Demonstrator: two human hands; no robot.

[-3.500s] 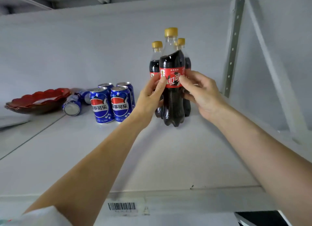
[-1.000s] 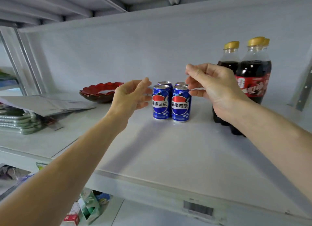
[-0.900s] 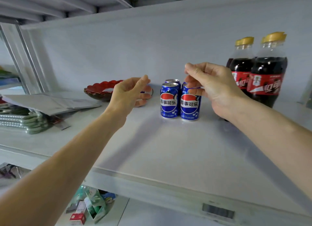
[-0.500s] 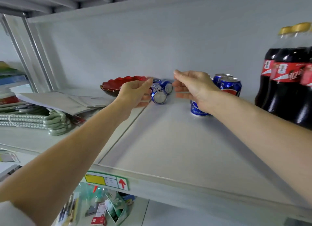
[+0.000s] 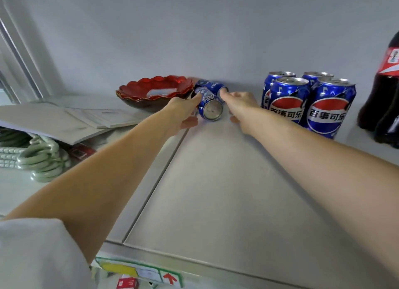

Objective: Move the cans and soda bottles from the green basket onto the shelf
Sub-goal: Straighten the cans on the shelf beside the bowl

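Both hands are reaching deep along the shelf [image 5: 216, 180]: left hand [image 5: 183, 113] and right hand [image 5: 239, 105], fingers apart, are flanking the toppled can [image 5: 210, 107] beside the red bowl [image 5: 154, 92]. A loose grasp risks rolling it into the second fallen can [image 5: 210, 86] behind.

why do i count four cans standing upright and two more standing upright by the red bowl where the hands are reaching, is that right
Not quite. The head view shows the two cans by the red bowl lying on their sides: the near fallen can with its end facing the camera, and the far fallen can behind it. The four upright cans do stand, and the left hand and right hand reach there.
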